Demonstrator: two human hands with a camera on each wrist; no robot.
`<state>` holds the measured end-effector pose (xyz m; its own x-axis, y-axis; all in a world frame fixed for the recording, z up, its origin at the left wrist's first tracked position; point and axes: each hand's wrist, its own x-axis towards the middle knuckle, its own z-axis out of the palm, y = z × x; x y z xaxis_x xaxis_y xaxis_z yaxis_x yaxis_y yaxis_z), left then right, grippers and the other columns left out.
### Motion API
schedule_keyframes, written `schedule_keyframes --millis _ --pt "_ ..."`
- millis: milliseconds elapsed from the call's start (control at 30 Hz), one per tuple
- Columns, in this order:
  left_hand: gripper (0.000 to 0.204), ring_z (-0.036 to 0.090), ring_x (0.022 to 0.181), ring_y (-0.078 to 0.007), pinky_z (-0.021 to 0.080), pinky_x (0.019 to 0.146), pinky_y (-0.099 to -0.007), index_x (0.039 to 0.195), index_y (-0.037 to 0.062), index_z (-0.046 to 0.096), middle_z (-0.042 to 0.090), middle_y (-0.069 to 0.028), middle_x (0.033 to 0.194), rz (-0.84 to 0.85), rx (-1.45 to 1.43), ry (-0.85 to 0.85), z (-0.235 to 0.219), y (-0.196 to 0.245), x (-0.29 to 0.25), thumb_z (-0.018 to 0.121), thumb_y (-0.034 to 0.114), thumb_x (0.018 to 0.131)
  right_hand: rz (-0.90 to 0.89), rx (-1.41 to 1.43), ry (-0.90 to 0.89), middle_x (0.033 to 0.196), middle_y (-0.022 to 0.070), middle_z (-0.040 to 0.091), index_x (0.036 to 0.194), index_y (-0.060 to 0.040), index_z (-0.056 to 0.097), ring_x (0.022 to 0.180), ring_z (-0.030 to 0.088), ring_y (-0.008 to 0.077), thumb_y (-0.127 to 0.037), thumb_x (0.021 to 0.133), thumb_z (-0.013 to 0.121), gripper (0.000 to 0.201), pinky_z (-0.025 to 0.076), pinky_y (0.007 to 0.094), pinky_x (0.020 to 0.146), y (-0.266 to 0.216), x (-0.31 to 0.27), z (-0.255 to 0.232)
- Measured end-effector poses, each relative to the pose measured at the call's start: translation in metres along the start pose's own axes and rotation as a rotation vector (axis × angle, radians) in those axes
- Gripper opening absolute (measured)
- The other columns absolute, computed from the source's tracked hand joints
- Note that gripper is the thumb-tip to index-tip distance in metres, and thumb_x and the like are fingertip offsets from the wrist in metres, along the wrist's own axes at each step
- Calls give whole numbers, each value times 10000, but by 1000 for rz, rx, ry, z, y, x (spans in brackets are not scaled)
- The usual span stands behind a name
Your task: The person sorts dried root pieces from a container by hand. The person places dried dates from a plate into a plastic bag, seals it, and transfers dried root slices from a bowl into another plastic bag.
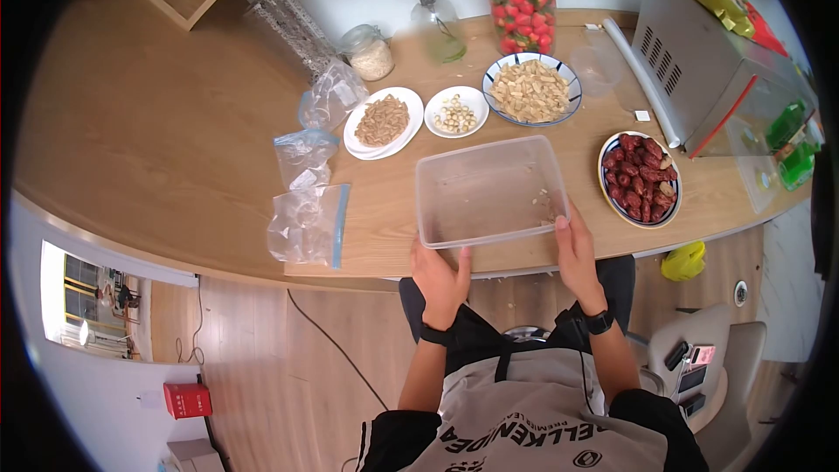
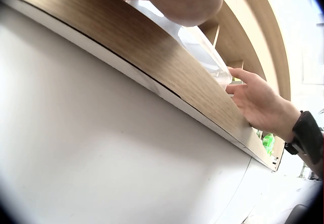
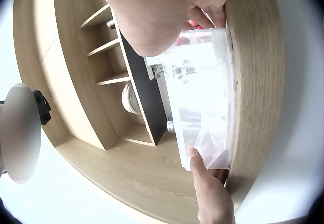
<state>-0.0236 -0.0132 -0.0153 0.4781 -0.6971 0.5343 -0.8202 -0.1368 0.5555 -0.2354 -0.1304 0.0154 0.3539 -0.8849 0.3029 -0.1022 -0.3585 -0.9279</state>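
A clear plastic box (image 1: 489, 197), with small crumbs inside near its right end, stands at the table's front edge. My left hand (image 1: 441, 284) holds its front left corner, thumb against the front wall. At the front right corner my right hand (image 1: 578, 258) grips the box, thumb on the rim. The right wrist view shows the box (image 3: 202, 97) between both hands, with the left hand (image 3: 210, 193) at its lower end, thumb on the rim. In the left wrist view the right hand (image 2: 260, 105) touches the box's far end.
Behind the box stand a plate of brown pieces (image 1: 383, 120), a small dish (image 1: 455, 112), a bowl of pale flakes (image 1: 531, 90) and a strawberry container (image 1: 522, 4). Dates (image 1: 641, 179) are at the right, plastic bags (image 1: 301, 225) at the left.
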Motion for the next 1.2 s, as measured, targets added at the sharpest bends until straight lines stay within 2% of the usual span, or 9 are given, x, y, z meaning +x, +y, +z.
schedule_keyframes --millis 300,367,600,733,800,833,900,1200 --pt "690 541 1248 -484 413 1069 -524 1468 -80 438 570 -301 1381 -20 31 -8 0 1 0 705 246 922 13 -21 -9 1460 247 564 1507 55 449 1368 529 348 -292 1122 427 519 361 386 1153 0 0 0" --pt "733 493 1267 -541 387 1088 -574 1437 -92 435 528 -350 1371 -46 -24 -40 0 0 0 746 300 902 11 -34 -5 1464 245 561 1509 57 445 1369 526 343 -285 1123 422 516 358 385 1154 1 -1 0" --pt "718 489 1269 -536 383 1088 -575 1428 -92 436 538 -340 1347 -69 -3 -24 0 0 -2 739 302 910 19 -6 -39 1473 247 551 1518 55 433 1364 528 338 -278 1115 440 522 352 383 1157 6 0 1" --pt "673 506 1261 -511 395 1082 -548 1435 -94 433 547 -333 1333 -89 -88 -21 -6 6 0 705 279 945 3 -22 -91 1485 251 538 1529 47 420 1385 512 345 -288 1105 471 543 356 388 1158 9 -1 1" --pt "640 529 1235 -501 423 1058 -524 1435 -99 434 556 -330 1325 -91 -123 38 -3 4 0 687 253 964 2 -65 -89 1492 252 532 1530 45 419 1396 504 350 -290 1101 483 549 357 392 1160 11 -1 -3" --pt "586 538 1282 -486 423 1087 -491 1451 -95 457 560 -324 1383 -113 -126 36 -7 10 2 660 189 980 -3 -73 -106 1497 252 527 1530 44 420 1402 499 357 -283 1095 499 550 356 395 1164 10 0 -2" --pt "585 537 1288 -483 421 1090 -488 1454 -96 453 559 -324 1387 -112 -147 25 -9 13 4 658 183 982 -9 -67 -118 1509 251 515 1530 41 419 1414 488 370 -259 1078 541 556 348 400 1176 11 0 -1" --pt "561 548 1260 -484 423 1081 -485 1442 -96 461 568 -321 1365 -99 -114 30 -7 7 0 649 194 1001 -30 -29 -107 1506 255 515 1533 41 414 1411 489 374 -245 1073 551 559 346 406 1177 13 -1 0"
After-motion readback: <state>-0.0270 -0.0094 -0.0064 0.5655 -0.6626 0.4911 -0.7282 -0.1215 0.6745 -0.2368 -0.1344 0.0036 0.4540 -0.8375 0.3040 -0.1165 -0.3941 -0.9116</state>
